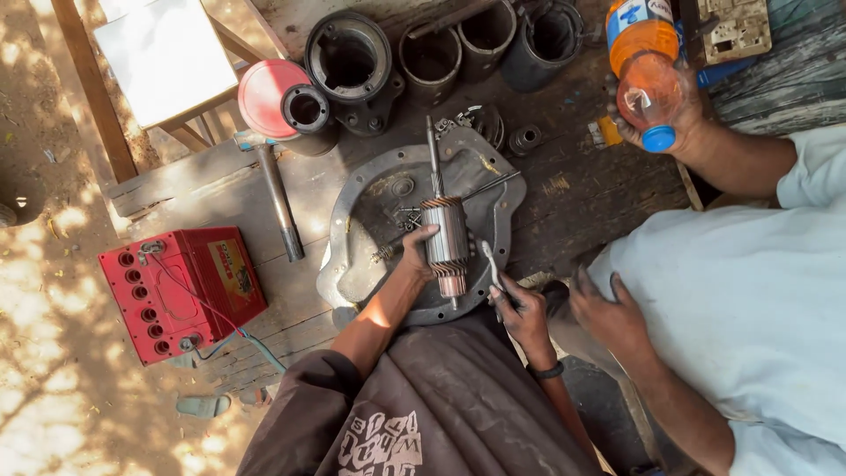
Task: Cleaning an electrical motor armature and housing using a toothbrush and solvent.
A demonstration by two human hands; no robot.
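Note:
My left hand (418,253) grips a motor armature (445,238) with copper windings and a long steel shaft, standing upright on a round grey metal cover plate (370,198). To its right, my right hand (520,308) holds a small white brush (489,264) whose head points up beside the armature's lower end. Small bolts and loose bits lie on the plate behind the armature.
A red battery (181,291) with wires sits at left, a hammer (279,198) beside the plate. Dark motor housings (351,62) and cylinders (485,35) line the bench's far edge. A person in a white shirt (749,300) at right holds an orange bottle (645,75).

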